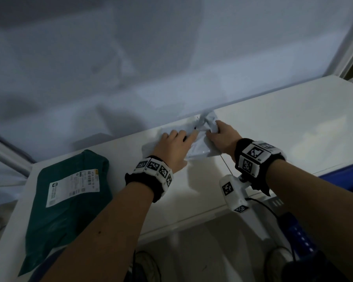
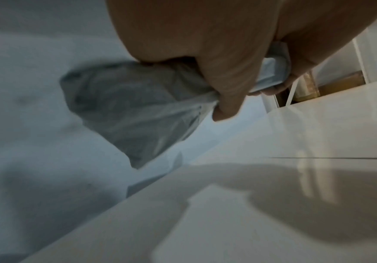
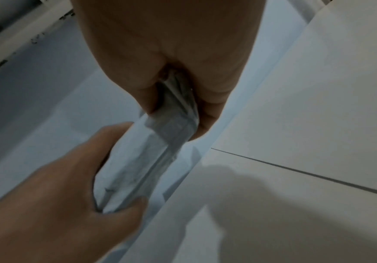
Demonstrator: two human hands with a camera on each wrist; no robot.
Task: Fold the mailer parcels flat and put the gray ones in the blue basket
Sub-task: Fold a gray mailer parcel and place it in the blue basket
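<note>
A crumpled gray mailer parcel (image 1: 200,148) sits at the far edge of the white table (image 1: 283,123), held between both hands. My left hand (image 1: 180,139) grips its left end, with the thumb and fingers curled round the plastic (image 2: 126,113). My right hand (image 1: 214,131) pinches the right end, which is bunched between thumb and fingers (image 3: 173,113). In the right wrist view the parcel (image 3: 135,176) stretches from the right hand down to the left hand (image 3: 59,204). Its underside is hidden.
A dark green mailer (image 1: 69,192) with a white shipping label lies flat on the table's left part. A blue basket (image 1: 346,178) shows partly past the table's right front edge. A pale wall rises just behind the table. A seam crosses the tabletop (image 3: 306,174).
</note>
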